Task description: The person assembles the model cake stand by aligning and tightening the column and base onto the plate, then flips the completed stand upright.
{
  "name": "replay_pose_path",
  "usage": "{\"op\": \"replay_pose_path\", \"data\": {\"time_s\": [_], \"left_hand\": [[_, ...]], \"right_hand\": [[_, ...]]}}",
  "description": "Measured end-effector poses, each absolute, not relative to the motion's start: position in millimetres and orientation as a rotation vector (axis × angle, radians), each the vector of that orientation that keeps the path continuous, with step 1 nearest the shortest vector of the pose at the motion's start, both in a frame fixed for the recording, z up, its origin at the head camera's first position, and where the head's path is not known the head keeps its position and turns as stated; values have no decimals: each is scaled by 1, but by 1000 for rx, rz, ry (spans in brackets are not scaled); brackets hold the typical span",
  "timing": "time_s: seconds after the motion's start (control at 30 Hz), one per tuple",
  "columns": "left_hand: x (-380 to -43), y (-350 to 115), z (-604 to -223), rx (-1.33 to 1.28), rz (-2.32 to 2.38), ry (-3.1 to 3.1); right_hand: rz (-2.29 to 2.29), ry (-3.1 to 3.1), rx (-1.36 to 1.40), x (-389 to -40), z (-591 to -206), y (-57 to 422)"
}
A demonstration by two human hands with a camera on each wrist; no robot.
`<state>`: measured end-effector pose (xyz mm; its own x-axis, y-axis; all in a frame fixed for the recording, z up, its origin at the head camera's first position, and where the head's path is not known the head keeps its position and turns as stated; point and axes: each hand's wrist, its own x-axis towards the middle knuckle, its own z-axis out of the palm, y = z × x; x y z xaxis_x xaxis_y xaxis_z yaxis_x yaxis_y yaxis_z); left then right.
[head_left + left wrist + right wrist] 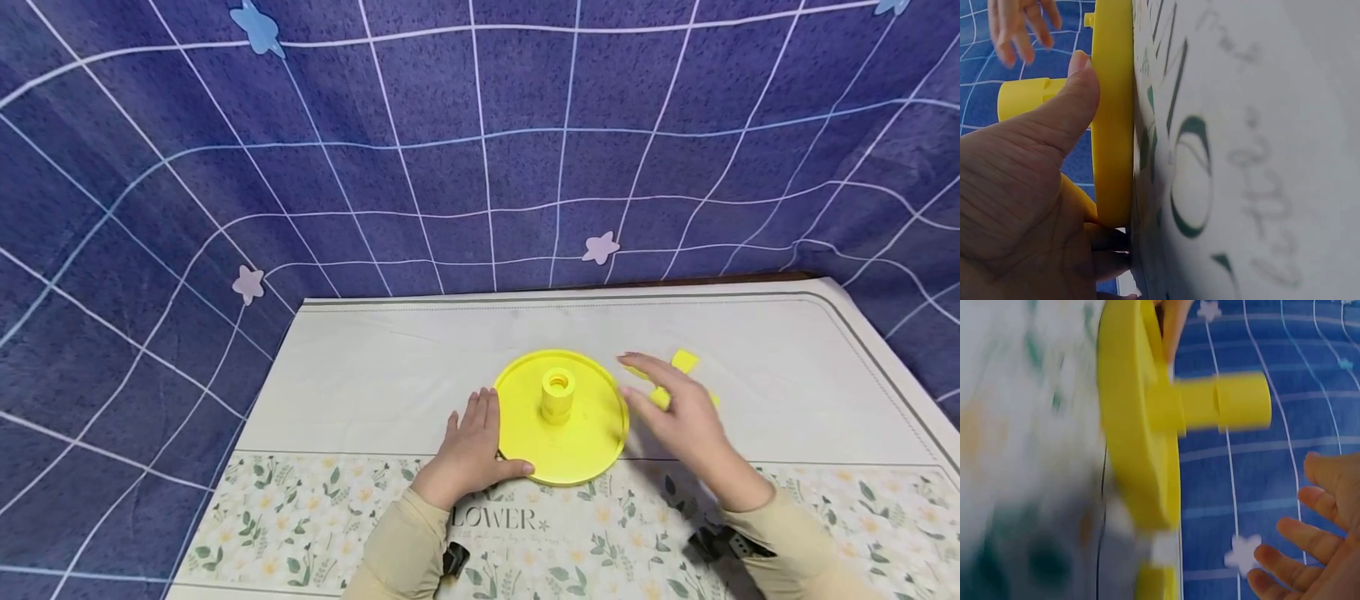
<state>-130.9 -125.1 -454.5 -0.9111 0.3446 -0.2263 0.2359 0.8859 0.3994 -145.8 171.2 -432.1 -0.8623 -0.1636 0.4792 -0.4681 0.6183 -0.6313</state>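
Note:
A round yellow disc (592,442) with a raised rim lies on the table, a hollow yellow post (557,400) standing upright at its middle. My left hand (472,446) rests against the disc's left edge, fingers straight along the rim and thumb on the near edge. In the left wrist view the thumb (1075,94) presses the rim. My right hand (678,412) hovers over the right side, apart from the disc, its fingers spread with nothing between them. Several small flat yellow pieces (685,360) lie beneath and behind it, partly hidden by the hand.
The table cover (375,375) is plain white at the back and flower-printed with lettering (495,518) at the front. A dark blue curtain (450,183) with a white grid and stars hangs behind the table and along its left side.

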Motion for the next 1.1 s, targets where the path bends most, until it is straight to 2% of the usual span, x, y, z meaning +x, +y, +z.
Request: {"op": "replay_pose_path", "data": {"time_s": [0.27, 0.47, 0.83, 1.1], "left_hand": [[-131, -128, -451, 442, 543, 2765], [-131, -128, -451, 450, 546, 2763], [-133, -126, -451, 443, 559, 2756], [-131, -126, -450, 451, 570, 2756]], "right_hand": [[941, -2667, 251, -144, -437, 229], [690, -2888, 135, -148, -450, 254], [461, -3034, 56, -153, -453, 261], [602, -3004, 68, -150, -448, 261]]}}
